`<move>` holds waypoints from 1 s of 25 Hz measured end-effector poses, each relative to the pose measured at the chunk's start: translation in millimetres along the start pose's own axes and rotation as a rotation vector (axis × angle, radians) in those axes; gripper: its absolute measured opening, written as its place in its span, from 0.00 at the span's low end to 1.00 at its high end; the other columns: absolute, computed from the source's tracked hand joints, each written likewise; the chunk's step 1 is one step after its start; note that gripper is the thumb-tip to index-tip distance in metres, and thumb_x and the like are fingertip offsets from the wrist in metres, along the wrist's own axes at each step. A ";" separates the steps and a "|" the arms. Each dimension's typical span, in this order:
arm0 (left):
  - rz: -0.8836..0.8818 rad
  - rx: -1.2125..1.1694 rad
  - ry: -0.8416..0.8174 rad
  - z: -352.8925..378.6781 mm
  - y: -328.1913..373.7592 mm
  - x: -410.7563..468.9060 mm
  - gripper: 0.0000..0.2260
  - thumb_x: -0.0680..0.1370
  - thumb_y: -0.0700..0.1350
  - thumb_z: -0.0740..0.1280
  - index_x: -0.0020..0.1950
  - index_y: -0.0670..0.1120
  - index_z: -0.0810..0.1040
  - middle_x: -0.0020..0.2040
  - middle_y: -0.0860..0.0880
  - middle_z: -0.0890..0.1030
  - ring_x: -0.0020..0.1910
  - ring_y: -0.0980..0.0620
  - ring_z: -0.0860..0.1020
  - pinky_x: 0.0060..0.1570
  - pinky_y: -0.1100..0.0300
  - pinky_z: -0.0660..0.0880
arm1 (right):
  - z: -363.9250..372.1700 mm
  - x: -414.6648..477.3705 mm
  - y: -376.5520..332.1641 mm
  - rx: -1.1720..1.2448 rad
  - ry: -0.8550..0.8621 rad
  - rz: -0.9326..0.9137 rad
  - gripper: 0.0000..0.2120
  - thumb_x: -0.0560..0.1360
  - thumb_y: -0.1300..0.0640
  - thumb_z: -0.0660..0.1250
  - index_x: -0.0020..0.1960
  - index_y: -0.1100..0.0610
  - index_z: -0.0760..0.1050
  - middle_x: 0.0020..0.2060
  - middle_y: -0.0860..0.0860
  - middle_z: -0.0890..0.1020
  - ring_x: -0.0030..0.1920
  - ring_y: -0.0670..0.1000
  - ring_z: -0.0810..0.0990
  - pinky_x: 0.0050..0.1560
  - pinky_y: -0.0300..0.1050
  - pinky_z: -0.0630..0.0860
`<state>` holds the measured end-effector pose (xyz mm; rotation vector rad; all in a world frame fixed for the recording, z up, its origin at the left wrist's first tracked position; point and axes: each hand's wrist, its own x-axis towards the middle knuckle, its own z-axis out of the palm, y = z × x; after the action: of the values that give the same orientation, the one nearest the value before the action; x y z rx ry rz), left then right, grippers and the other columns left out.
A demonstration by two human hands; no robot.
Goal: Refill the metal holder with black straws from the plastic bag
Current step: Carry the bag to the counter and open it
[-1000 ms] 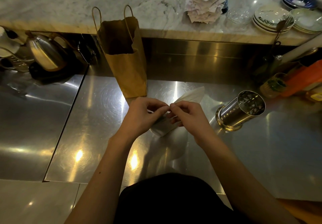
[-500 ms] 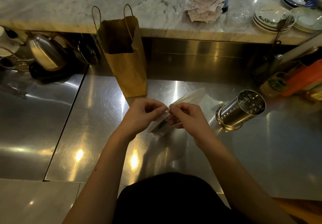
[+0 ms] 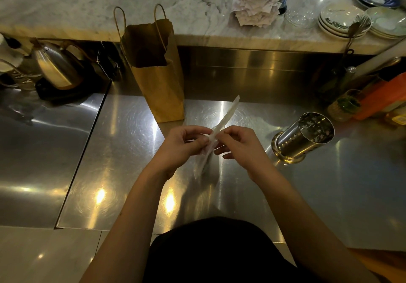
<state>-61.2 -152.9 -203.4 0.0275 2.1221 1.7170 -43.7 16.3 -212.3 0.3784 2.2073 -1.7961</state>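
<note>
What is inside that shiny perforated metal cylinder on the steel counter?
The perforated metal cylinder tilts its open mouth toward the camera. Only its own wall, speckled with light through the holes, shows inside; no black straws are visible. Its bottom is too dark to see.

I saw no words or nos. I could read anywhere. The paper slips [image 3: 256,3] on the marble top had marks on them, but they were too small and blurry for me to make out. The brown paper bag [image 3: 158,80] was plain, w/ no print on the side I saw.
</note>
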 end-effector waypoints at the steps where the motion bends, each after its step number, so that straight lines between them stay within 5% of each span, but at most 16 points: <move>1: 0.004 0.036 -0.006 2.2 0.0 0.1 0.10 0.79 0.38 0.65 0.51 0.53 0.80 0.48 0.50 0.83 0.47 0.52 0.82 0.48 0.62 0.80 | -0.1 1.5 0.4 -0.034 0.002 -0.011 0.08 0.79 0.57 0.64 0.50 0.60 0.79 0.39 0.53 0.86 0.39 0.49 0.86 0.39 0.40 0.79; 7: 0.070 0.277 0.036 9.6 2.3 4.0 0.08 0.78 0.49 0.67 0.56 0.51 0.80 0.48 0.52 0.82 0.47 0.55 0.81 0.48 0.64 0.79 | 0.1 3.7 3.5 -0.122 -0.032 -0.101 0.07 0.80 0.57 0.64 0.50 0.58 0.79 0.38 0.52 0.86 0.39 0.47 0.86 0.42 0.40 0.79; 16: 0.114 0.288 0.096 10.7 -6.7 2.8 0.08 0.78 0.43 0.68 0.55 0.48 0.84 0.45 0.54 0.83 0.44 0.60 0.82 0.41 0.75 0.76 | -4.2 5.0 7.9 -0.153 -0.082 -0.093 0.05 0.80 0.59 0.64 0.49 0.58 0.78 0.39 0.53 0.86 0.40 0.49 0.86 0.43 0.42 0.78; 21: 0.050 0.234 0.196 4.2 -13.5 6.5 0.06 0.79 0.42 0.67 0.51 0.49 0.83 0.48 0.53 0.83 0.48 0.55 0.81 0.50 0.59 0.79 | -2.1 2.9 9.1 -0.090 -0.013 -0.042 0.06 0.79 0.60 0.63 0.49 0.61 0.77 0.37 0.54 0.85 0.39 0.52 0.86 0.44 0.46 0.80; 25: 0.024 0.216 0.289 -11.7 -16.4 6.8 0.05 0.78 0.43 0.68 0.52 0.49 0.83 0.47 0.51 0.84 0.40 0.56 0.84 0.48 0.53 0.82 | -9.1 3.1 10.1 -0.183 0.129 -0.027 0.07 0.77 0.58 0.62 0.43 0.57 0.77 0.30 0.50 0.83 0.37 0.51 0.84 0.48 0.53 0.82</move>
<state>-67.4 -166.0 -218.9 -0.1424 2.5194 1.5753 -43.3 27.3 -220.8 0.4376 2.4517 -1.6064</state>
